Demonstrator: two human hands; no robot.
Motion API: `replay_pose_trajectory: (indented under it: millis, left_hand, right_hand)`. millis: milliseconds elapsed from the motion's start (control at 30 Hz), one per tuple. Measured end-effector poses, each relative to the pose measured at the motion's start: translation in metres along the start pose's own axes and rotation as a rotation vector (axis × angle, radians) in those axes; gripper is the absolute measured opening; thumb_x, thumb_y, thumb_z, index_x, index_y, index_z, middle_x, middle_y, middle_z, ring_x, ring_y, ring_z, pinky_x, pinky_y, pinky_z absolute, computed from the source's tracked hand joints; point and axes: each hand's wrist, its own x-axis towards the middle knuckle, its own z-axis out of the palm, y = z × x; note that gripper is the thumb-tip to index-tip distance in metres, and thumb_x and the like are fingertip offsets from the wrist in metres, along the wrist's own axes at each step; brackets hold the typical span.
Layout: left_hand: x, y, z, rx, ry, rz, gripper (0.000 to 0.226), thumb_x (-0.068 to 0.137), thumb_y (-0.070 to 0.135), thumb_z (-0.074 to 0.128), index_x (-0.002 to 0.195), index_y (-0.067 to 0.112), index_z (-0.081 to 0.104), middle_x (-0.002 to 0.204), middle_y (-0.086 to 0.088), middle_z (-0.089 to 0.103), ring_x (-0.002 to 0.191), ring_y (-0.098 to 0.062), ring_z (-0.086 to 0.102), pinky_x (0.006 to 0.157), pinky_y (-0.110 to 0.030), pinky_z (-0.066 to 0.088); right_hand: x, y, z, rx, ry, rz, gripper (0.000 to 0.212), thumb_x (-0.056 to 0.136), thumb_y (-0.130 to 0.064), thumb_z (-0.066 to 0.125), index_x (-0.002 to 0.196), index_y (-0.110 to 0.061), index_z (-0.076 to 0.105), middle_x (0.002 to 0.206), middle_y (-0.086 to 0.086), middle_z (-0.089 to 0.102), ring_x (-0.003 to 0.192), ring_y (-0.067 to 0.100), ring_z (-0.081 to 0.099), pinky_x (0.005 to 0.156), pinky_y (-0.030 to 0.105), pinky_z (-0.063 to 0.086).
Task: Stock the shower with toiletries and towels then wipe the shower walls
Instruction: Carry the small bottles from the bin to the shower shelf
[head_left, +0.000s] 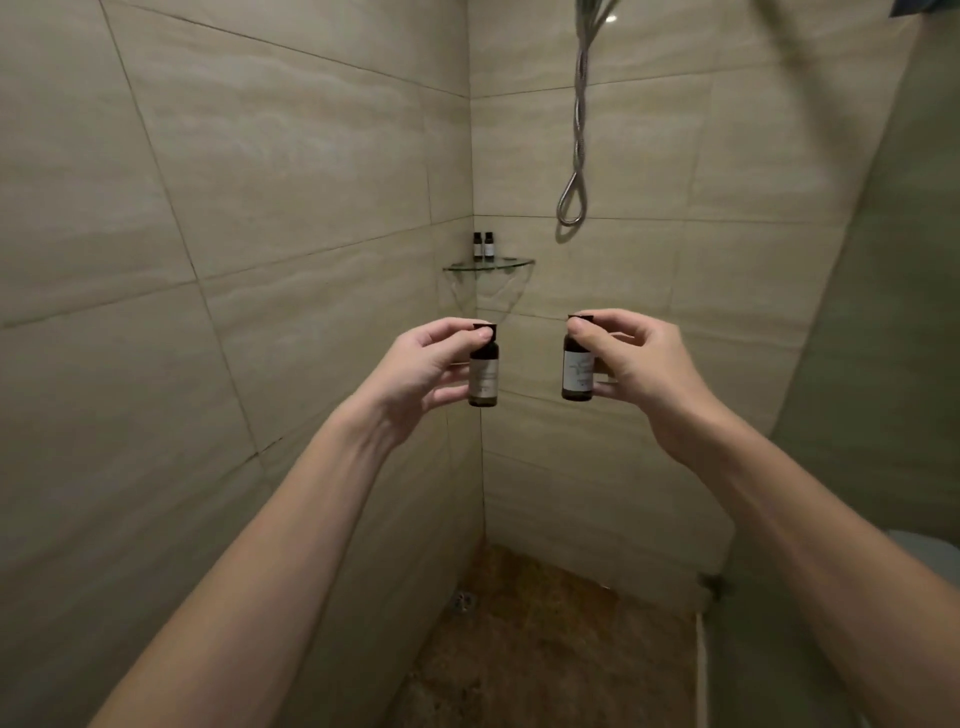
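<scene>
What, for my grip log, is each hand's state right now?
Left hand: holds the left bottle, fingers curled round it.
Right hand: holds the right bottle the same way.

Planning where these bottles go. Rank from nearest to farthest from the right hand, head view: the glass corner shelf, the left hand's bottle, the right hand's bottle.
1. right hand's bottle: gripped by the right hand itself.
2. left hand's bottle: alongside, to the left, in the left hand.
3. glass corner shelf: back in the wall corner, higher up.
</scene>
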Motion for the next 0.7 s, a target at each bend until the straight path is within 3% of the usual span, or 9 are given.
replay_pose_trajectory:
  millis: [100,267,467,533,600,700]
  left_hand:
    - [0.051,-0.007,-0.025,0.021,0.021,0.028,0.015,0.091,0.021,0.070,0.106,0.020,0.072,0.102,-0.004,0.073,0.086,-0.018,0.067,0.089,-0.034,0.054]
    - [0.153,-0.017,-0.064,0.097,0.058,0.104,0.015,0.093,0.025,0.070,0.107,0.021,0.071,0.111,-0.008,0.075,0.085,-0.015,0.068,0.074,-0.027,0.057]
    - [0.278,-0.005,-0.104,0.170,0.004,0.171,0.016,0.095,0.028,0.068,0.109,0.022,0.071,0.118,-0.010,0.072,0.091,-0.013,0.070,0.093,-0.038,0.055]
    - [0.312,-0.006,-0.112,0.146,-0.009,0.170,0.017,0.097,0.025,0.065,0.112,0.020,0.070,0.119,-0.010,0.071,0.096,-0.015,0.070,0.098,-0.040,0.053]
    - [0.348,-0.011,-0.119,0.132,-0.037,0.163,0.018,0.100,0.023,0.061,0.116,0.017,0.066,0.117,-0.010,0.072,0.107,-0.022,0.070,0.100,-0.041,0.051]
    - [0.391,-0.020,-0.124,0.088,-0.037,0.150,0.020,0.102,0.021,0.057,0.119,0.014,0.063,0.113,-0.011,0.074,0.116,-0.031,0.066,0.093,-0.039,0.054]
  right_hand:
    - [0.052,0.014,0.019,-0.015,-0.023,-0.019,0.015,0.089,-0.032,0.075,0.101,-0.022,0.075,0.093,-0.005,0.077,0.087,0.002,0.072,0.066,0.026,0.058]
    - [0.148,0.037,0.053,-0.028,0.008,-0.062,0.010,0.090,-0.031,0.074,0.098,-0.026,0.074,0.095,-0.003,0.076,0.085,0.005,0.072,0.067,0.028,0.061]
    - [0.266,0.053,0.091,-0.025,0.056,-0.037,0.014,0.090,-0.028,0.074,0.102,-0.020,0.072,0.101,0.007,0.074,0.090,0.018,0.071,0.064,0.026,0.061]
    - [0.297,0.062,0.097,-0.034,0.063,-0.005,0.019,0.090,-0.029,0.074,0.105,-0.019,0.072,0.105,0.008,0.074,0.098,0.025,0.072,0.070,0.030,0.063]
    - [0.331,0.073,0.101,-0.032,0.065,0.018,0.018,0.090,-0.029,0.074,0.105,-0.019,0.072,0.107,0.009,0.074,0.102,0.029,0.072,0.073,0.032,0.064]
    - [0.370,0.084,0.102,-0.017,0.070,0.018,0.012,0.089,-0.029,0.075,0.099,-0.023,0.073,0.107,0.010,0.074,0.098,0.028,0.072,0.061,0.025,0.060]
